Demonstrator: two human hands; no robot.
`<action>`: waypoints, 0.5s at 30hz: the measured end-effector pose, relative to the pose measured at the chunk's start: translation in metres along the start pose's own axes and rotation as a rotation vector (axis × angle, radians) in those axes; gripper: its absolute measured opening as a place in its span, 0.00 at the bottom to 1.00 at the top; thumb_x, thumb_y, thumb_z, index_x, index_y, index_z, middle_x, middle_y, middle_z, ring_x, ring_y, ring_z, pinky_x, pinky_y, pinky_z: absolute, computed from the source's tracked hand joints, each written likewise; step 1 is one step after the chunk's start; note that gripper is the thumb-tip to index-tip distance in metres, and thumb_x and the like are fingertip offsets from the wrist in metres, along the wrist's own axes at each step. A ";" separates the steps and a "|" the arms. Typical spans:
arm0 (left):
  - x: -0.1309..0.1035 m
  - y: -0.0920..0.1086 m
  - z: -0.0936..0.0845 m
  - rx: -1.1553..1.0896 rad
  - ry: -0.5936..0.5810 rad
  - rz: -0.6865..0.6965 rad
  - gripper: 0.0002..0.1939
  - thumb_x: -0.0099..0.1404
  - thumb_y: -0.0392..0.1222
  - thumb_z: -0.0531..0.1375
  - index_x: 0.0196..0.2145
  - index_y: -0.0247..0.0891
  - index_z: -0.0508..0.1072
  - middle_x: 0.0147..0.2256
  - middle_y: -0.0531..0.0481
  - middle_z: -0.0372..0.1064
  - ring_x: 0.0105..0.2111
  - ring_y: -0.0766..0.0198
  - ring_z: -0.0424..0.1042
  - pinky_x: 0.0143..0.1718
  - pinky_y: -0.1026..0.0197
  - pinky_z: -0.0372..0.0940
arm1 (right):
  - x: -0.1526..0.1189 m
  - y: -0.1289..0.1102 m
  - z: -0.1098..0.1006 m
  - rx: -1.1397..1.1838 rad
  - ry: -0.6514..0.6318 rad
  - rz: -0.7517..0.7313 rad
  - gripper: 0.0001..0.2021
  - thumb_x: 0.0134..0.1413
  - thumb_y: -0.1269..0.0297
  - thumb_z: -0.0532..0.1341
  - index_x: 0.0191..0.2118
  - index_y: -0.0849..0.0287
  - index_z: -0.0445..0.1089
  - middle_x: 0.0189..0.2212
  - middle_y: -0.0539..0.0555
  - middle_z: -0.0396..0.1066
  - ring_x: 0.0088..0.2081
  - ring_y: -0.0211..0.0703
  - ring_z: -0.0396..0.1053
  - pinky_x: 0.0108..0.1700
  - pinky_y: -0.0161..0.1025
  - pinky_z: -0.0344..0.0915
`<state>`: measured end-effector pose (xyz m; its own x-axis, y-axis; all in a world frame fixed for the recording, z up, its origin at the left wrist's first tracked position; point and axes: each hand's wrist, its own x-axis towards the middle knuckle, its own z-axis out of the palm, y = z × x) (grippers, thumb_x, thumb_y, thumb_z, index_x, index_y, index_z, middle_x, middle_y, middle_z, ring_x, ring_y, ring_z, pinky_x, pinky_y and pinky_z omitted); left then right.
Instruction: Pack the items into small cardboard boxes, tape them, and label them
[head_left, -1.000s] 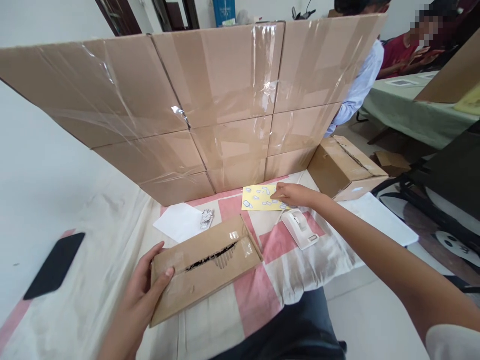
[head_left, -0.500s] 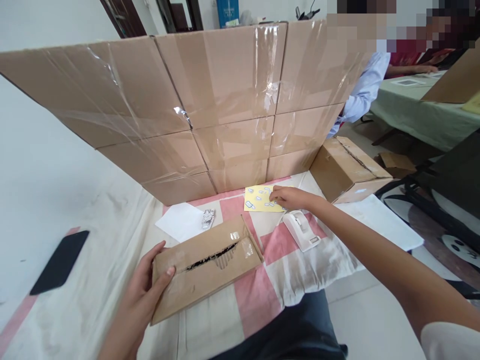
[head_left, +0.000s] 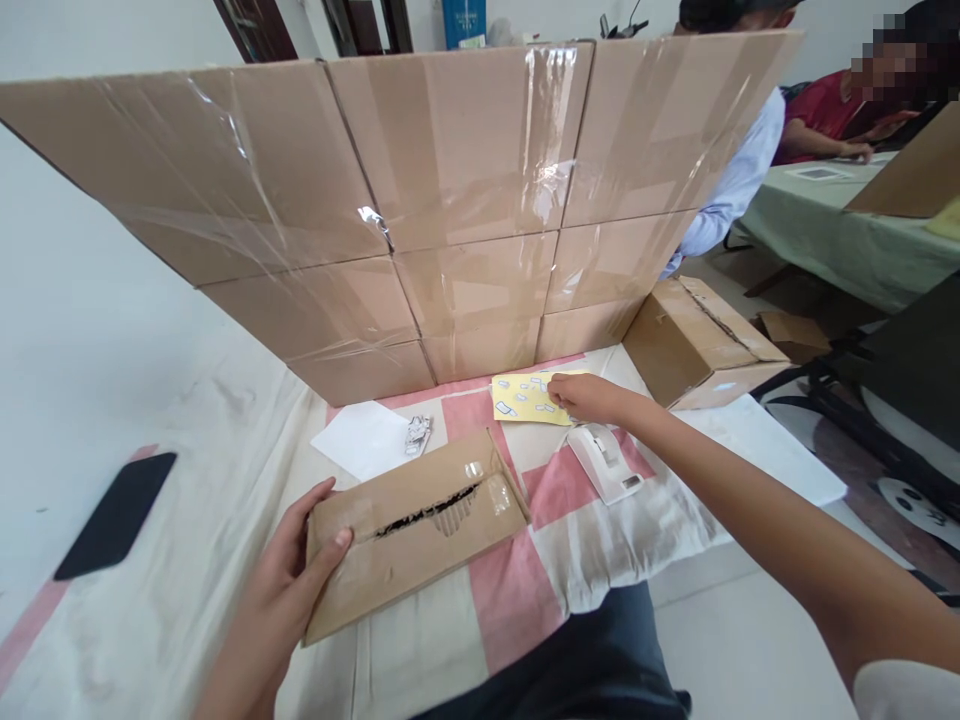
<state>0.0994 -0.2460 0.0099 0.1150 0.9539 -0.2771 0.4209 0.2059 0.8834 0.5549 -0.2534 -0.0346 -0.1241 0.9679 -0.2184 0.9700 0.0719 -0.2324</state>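
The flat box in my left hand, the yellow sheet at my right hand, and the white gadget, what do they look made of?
Flat box: matte brown corrugated cardboard; ridges show beside its torn slit.
Yellow sheet: probably matte paper or thin card, looking thin and flat.
White gadget: likely hard plastic, given its smooth, moulded-looking body.

Left hand (head_left: 274, 590) low, thumb (head_left: 330, 557) uppermost; right arm (head_left: 739, 500) outstretched, right hand (head_left: 583, 398) forward, fingers (head_left: 559, 388) curled.
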 end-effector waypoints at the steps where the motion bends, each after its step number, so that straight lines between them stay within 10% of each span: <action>1: 0.000 0.000 0.000 -0.002 0.003 0.003 0.38 0.59 0.66 0.65 0.63 0.52 0.65 0.61 0.49 0.66 0.57 0.48 0.70 0.49 0.58 0.70 | 0.000 -0.001 -0.001 -0.014 -0.004 0.008 0.10 0.55 0.79 0.54 0.33 0.57 0.66 0.37 0.54 0.70 0.33 0.41 0.64 0.35 0.36 0.53; 15: 0.003 -0.003 0.001 -0.015 0.016 0.045 0.39 0.57 0.66 0.66 0.62 0.49 0.66 0.55 0.46 0.71 0.52 0.50 0.73 0.46 0.58 0.71 | 0.064 -0.047 -0.010 -0.152 0.051 0.134 0.13 0.70 0.62 0.59 0.54 0.59 0.71 0.53 0.61 0.73 0.51 0.49 0.73 0.50 0.44 0.69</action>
<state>0.0997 -0.2441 0.0059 0.1189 0.9656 -0.2312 0.4022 0.1661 0.9004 0.5031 -0.1930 -0.0283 0.0150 0.9819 -0.1890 0.9980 -0.0264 -0.0580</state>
